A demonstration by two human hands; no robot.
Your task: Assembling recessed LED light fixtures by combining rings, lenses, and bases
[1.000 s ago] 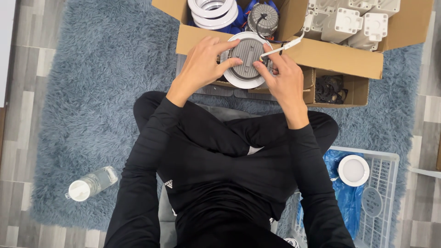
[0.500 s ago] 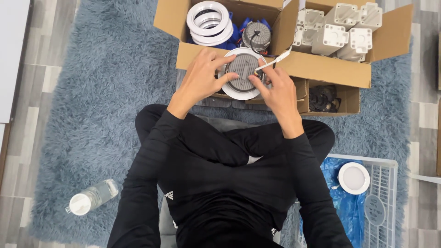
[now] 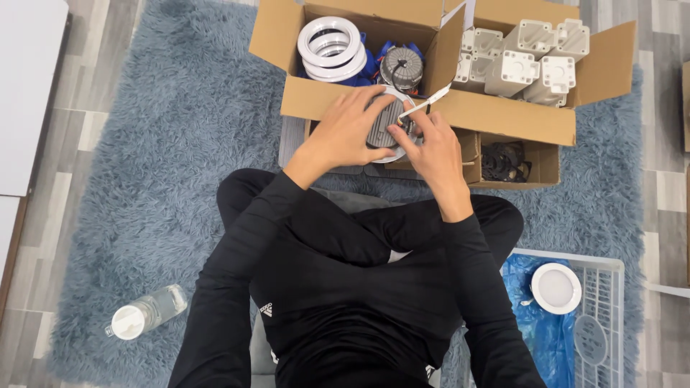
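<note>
Head view: both hands together over the lap, clamped on a round downlight (image 3: 382,123). Left hand (image 3: 343,135) cupped across the grey finned back, right hand (image 3: 431,147) pinching at the rim where a thin white strip (image 3: 424,104) sticks out up and away. Fixture held just in front of the near flap of the cardboard box (image 3: 316,100), finned back facing up toward the camera, white trim ring mostly hidden beneath. No real long axis in the disc; the strip slants away from the right fingers. Best handled, judging by the grip, with the left palm steadying the fins and only the right fingertips working the edge. Beyond the hands, white rings (image 3: 329,47) stacked in the box.
</note>
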